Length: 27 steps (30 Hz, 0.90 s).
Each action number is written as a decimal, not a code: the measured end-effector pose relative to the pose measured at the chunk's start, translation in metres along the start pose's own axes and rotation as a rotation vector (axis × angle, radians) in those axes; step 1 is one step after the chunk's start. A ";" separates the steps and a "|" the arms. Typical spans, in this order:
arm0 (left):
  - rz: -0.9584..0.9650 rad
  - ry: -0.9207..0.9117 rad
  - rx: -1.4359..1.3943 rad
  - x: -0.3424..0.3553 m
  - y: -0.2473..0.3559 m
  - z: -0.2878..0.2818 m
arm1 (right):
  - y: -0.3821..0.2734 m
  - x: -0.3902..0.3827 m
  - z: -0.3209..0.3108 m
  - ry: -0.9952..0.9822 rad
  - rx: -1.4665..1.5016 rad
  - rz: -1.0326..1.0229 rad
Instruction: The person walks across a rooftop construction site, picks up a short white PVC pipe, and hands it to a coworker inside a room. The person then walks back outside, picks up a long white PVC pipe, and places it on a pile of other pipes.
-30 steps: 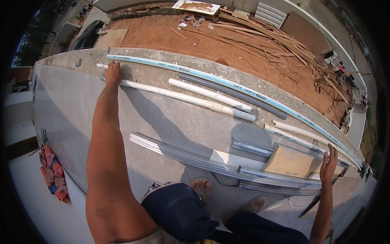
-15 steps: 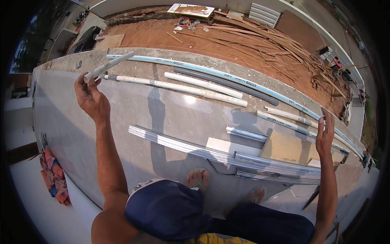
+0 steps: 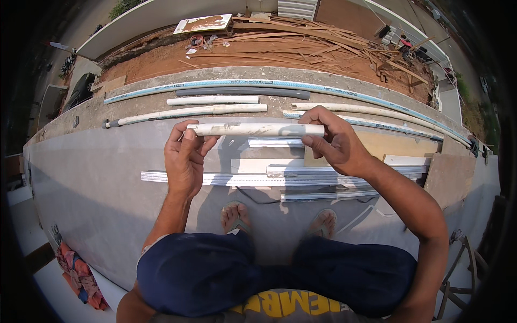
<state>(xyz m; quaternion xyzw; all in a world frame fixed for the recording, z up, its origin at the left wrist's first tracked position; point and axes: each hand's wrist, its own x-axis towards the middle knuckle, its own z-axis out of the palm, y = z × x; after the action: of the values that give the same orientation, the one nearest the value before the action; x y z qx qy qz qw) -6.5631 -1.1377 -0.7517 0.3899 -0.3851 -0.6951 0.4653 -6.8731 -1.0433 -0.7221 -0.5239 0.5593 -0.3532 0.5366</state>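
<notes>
A short white pipe [image 3: 253, 130] with grey smears lies level between my two hands, in front of my knees. My left hand [image 3: 184, 159] grips its left end, thumb and fingers closed round it. At the other end, my right hand [image 3: 335, 137] pinches the pipe between thumb and fingers. Just beyond it, several more pipes rest along the ledge: a shorter white pipe [image 3: 212, 100], a dark grey pipe [image 3: 242, 93], a stained white pipe [image 3: 188, 112] and a long blue-and-white pipe [image 3: 215, 85].
Ribbed metal channels [image 3: 215, 178] lie across the grey floor [image 3: 97, 161] before my feet, beside a tan board [image 3: 371, 145]. Past the concrete ledge [image 3: 124, 110] there is red soil with a heap of wooden planks [image 3: 323, 46]. A crumpled orange-red cloth [image 3: 81, 274] is at lower left.
My left hand has brought the short pipe right and nearer, turning it level. My right hand has moved left from the far right and taken hold of its other end.
</notes>
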 end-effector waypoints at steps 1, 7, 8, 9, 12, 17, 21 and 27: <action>-0.018 0.011 0.024 -0.003 -0.001 0.006 | 0.001 -0.006 -0.003 0.018 0.047 0.035; -0.138 -0.084 0.212 -0.012 -0.015 0.006 | -0.002 -0.028 -0.018 0.105 0.019 0.184; -0.141 -0.096 0.226 -0.013 -0.016 0.007 | 0.003 -0.031 -0.021 0.104 0.035 0.195; -0.143 -0.107 0.240 -0.014 -0.016 0.007 | 0.005 -0.033 -0.022 0.102 0.051 0.206; -0.152 -0.092 0.272 -0.017 -0.016 0.012 | 0.001 -0.038 -0.024 0.113 0.106 0.294; -0.193 -0.042 0.308 -0.021 -0.019 0.013 | 0.010 -0.042 -0.026 0.103 0.080 0.302; -0.229 -0.013 0.322 -0.027 -0.021 0.008 | 0.003 -0.040 -0.026 0.062 0.033 0.305; -0.243 -0.033 0.313 -0.034 -0.016 0.016 | 0.011 -0.037 -0.029 0.094 0.051 0.317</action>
<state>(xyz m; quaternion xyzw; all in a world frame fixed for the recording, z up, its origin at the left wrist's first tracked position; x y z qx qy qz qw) -6.5742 -1.0981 -0.7534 0.4898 -0.4458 -0.6842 0.3053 -6.9086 -1.0100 -0.7187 -0.3982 0.6504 -0.3021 0.5720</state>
